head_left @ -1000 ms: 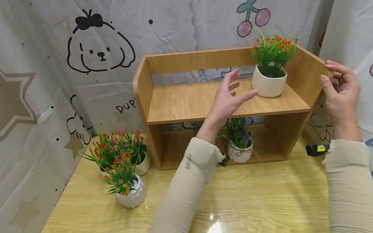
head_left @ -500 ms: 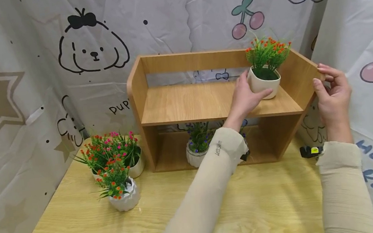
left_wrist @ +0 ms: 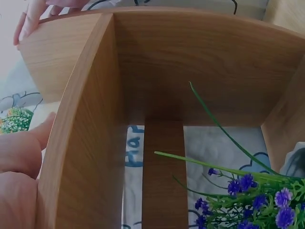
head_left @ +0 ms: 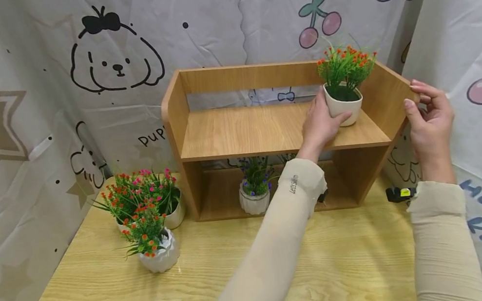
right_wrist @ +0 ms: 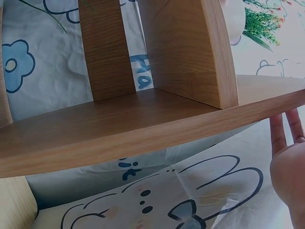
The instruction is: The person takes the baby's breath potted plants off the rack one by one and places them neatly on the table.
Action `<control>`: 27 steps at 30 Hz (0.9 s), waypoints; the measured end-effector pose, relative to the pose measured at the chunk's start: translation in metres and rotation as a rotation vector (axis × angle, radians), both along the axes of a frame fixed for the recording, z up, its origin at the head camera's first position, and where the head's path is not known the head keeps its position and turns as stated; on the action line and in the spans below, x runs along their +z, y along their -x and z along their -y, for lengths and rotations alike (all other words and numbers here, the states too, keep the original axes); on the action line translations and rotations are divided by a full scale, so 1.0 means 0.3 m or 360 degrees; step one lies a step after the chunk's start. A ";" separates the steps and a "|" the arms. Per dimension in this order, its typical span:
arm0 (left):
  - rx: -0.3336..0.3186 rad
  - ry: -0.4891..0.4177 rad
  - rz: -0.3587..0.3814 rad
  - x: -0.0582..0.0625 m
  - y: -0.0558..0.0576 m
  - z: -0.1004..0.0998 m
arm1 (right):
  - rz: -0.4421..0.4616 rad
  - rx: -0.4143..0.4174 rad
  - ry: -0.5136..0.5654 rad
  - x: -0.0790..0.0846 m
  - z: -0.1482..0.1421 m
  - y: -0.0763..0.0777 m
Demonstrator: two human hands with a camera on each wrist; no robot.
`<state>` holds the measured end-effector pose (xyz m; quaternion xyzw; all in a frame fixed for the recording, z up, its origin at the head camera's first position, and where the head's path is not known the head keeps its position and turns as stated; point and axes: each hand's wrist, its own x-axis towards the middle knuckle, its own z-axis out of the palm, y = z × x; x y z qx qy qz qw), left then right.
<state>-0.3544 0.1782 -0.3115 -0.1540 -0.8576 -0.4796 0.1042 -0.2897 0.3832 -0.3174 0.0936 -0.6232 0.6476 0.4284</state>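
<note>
On the upper board of the wooden shelf (head_left: 239, 131) stands a white pot (head_left: 344, 109) of orange artificial flowers, near the right side panel. My left hand (head_left: 320, 121) holds this pot from the left, its thumb across the front and its fingers round the far side. At the right, my right hand (head_left: 433, 123) pinches the front edge of the side panel between thumb and fingers. The right wrist view shows that hand's fingers (right_wrist: 278, 133) against the panel. A ribbed white pot (head_left: 255, 203) of purple flowers (left_wrist: 259, 200) sits in the lower compartment.
Left of the shelf, several potted flowers cluster on the wooden table (head_left: 106, 292), with a white scalloped pot (head_left: 160, 253) in front. A printed curtain (head_left: 210, 26) hangs behind and along both sides. My left forearm hides part of the lower compartment.
My left hand has moved right from open air beside the orange-flowered pot and taken hold of it. The right hand stays on the panel edge. The head view has shifted slightly.
</note>
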 end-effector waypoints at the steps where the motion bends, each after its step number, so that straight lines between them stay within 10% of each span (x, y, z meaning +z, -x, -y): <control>1: 0.0001 0.0024 -0.0015 0.000 0.002 0.001 | -0.0003 0.0005 0.0002 0.001 0.001 0.001; 27: -0.0193 -0.0279 -0.0090 -0.008 -0.105 0.222 | -0.0014 -0.0015 0.0018 -0.003 0.014 -0.001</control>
